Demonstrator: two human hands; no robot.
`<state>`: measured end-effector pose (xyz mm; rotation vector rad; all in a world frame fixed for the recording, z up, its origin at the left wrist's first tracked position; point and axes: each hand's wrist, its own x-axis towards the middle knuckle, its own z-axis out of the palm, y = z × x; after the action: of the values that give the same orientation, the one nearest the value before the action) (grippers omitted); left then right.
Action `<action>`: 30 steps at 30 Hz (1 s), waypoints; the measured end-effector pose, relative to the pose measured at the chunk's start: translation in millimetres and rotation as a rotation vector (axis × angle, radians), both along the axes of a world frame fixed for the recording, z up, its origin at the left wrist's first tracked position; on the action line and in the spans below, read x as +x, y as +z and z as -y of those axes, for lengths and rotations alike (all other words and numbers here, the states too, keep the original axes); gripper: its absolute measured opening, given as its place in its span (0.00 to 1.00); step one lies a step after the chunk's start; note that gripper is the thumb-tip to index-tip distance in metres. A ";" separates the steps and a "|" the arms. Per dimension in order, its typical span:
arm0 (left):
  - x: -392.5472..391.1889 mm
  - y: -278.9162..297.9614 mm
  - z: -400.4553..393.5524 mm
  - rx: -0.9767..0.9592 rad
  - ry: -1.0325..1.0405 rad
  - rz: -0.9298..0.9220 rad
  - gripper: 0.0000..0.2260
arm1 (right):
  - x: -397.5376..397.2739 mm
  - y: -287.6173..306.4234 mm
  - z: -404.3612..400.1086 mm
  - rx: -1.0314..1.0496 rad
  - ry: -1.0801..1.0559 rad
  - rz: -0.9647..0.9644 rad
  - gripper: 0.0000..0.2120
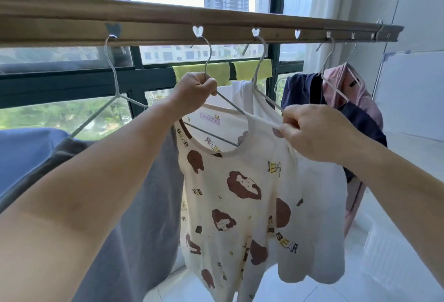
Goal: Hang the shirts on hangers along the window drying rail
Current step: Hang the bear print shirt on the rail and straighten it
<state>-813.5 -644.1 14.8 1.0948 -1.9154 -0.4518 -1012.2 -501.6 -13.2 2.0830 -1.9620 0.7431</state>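
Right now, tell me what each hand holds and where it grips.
Left hand grips the hanger at its neck, below the hook. Right hand pinches the bear-print shirt at its shoulder by the collar.

Rail (168, 22) w/ heart holes: 5 hangers hooked, shirts on them.

Both arms raised, left hand (195, 87) fisted, right hand (314, 131) pinching.

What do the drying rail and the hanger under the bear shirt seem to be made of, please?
The long brown drying rail looks like matte wood-toned metal or wood; its finish leaves that open. The thin grey hanger looks like coated wire: slim, smoothly bent. The cream bear-print shirt drapes like soft knit cotton.
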 end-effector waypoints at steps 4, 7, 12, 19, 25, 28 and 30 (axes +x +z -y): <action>10.3 -3.1 3.9 0.007 0.024 -0.025 0.11 | 0.5 -9.0 -3.8 0.163 0.053 0.164 0.15; 11.2 -3.8 5.3 0.008 0.023 -0.034 0.12 | 8.9 -14.2 5.1 0.173 0.088 0.272 0.15; 9.9 -7.4 7.6 0.001 0.011 -0.098 0.13 | 32.6 -16.6 19.6 0.041 0.166 0.285 0.09; 0.3 -10.1 11.2 -0.005 0.182 -0.134 0.04 | 74.8 -29.0 24.2 0.043 0.316 0.325 0.08; 15.1 -0.8 13.3 -0.086 0.326 0.129 0.10 | 77.7 -29.8 28.6 0.059 0.407 0.314 0.09; 14.6 1.5 8.3 -0.224 0.490 0.233 0.17 | 63.2 -28.3 36.9 -0.001 0.394 0.303 0.10; 11.9 3.2 1.9 -0.290 0.618 0.272 0.24 | 46.7 -27.2 45.1 -0.075 0.348 0.241 0.11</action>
<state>-801.6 -646.0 18.0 1.5182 -1.6742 0.3222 -965.5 -546.6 -40.4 2.4158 -1.6596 1.1634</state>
